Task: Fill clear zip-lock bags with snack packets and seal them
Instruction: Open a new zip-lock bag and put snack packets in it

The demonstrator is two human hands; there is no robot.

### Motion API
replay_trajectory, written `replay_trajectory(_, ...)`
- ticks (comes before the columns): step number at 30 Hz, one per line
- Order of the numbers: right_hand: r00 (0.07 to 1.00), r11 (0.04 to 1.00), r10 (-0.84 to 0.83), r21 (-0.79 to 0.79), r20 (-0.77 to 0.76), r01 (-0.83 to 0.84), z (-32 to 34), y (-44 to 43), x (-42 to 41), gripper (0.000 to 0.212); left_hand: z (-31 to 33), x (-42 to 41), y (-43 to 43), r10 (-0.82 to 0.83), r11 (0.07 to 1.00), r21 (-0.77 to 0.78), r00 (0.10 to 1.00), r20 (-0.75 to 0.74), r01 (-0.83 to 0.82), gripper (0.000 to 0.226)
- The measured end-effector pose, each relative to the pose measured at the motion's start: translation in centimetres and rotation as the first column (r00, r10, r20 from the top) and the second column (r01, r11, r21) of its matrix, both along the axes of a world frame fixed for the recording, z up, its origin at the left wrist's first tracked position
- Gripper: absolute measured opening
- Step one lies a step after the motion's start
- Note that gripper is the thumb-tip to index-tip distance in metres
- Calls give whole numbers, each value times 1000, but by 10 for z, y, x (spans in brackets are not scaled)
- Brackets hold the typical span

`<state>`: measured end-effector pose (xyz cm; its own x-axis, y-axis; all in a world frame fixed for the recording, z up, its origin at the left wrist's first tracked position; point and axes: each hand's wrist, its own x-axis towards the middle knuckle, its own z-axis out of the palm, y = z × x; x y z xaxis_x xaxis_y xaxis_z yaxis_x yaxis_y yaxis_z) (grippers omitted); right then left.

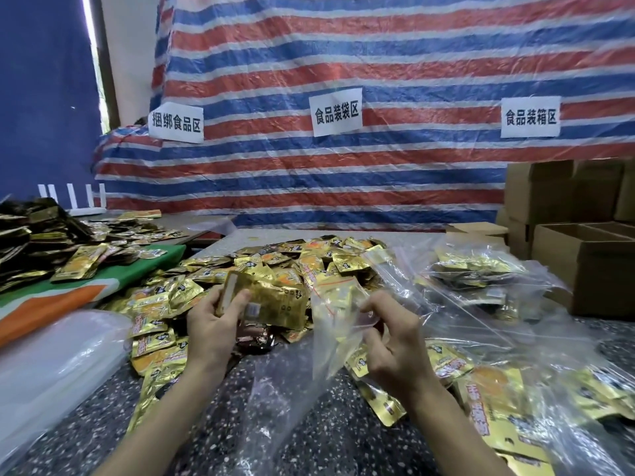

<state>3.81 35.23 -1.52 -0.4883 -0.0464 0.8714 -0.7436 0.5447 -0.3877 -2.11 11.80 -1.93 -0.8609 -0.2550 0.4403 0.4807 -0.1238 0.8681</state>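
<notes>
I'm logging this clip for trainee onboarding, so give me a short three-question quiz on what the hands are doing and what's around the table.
1. True or false: the left hand grips a stack of gold packets.
2. What does the right hand pinch? A) a tape roll B) a clear zip-lock bag C) scissors
3. Fill in: ___ paper signs hang on the striped tarp.
Key: 1 true; 2 B; 3 three.
</notes>
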Motion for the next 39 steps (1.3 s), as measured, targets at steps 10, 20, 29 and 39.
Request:
replay_trajectory(10, 1000, 993, -8, 117, -14, 10, -4, -14, 4, 15, 94, 52, 18, 177, 978, -44, 925, -335, -204, 12)
replay_trajectory(20, 987, 999, -12, -33, -159, 7, -2, -13, 5, 19, 96, 64, 54, 151, 734, -646, 978, -145, -209, 18)
replay_trajectory(29, 969, 989, 54, -119, -239, -85, 0, -13, 5, 16, 89, 58, 49, 74, 614, -784, 982, 175, 93, 5)
replay_trajectory(39, 960, 976, 44, -191, -277, -100, 4, -7, 6, 9, 118, 58, 35, -54, 472, -880, 998, 26, 48, 2)
